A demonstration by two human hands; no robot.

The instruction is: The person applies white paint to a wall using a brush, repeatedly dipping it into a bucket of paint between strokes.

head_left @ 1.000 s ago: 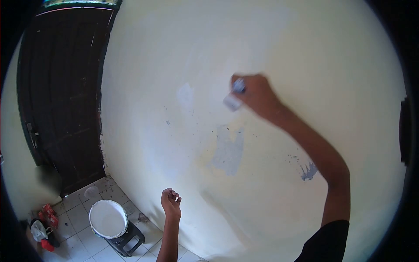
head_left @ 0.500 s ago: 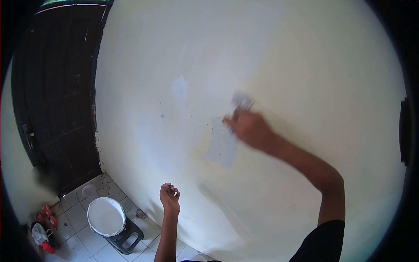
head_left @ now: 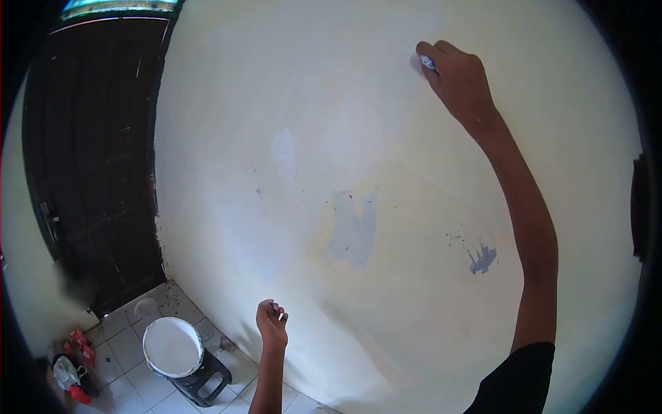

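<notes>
My right hand point(head_left: 460, 79) is raised high against the pale wall point(head_left: 400, 297), its fingers closed round a small whitish object point(head_left: 428, 62) that is mostly hidden. Lower down, my left hand point(head_left: 272, 323) hangs in front of the wall with its fingers curled; whether anything lies in them cannot be made out. Between the hands, a grey patch point(head_left: 355, 231) marks the wall, and a smaller dark grey smear point(head_left: 483, 259) shows below my right hand. A faint whitish patch point(head_left: 283, 147) is further left.
At the lower left, a white bucket point(head_left: 173, 347) rests on a dark stool point(head_left: 207, 379) on the tiled floor point(head_left: 127, 348). Red packets point(head_left: 81, 347) and a white cloth point(head_left: 65, 371) lie near the dark door point(head_left: 93, 159). A dark object point(head_left: 640, 207) edges the right side.
My right hand has moved up and to the right with the object, and its arm has straightened upward. The dark smear at the right is now uncovered. My left hand is slightly lower in view.
</notes>
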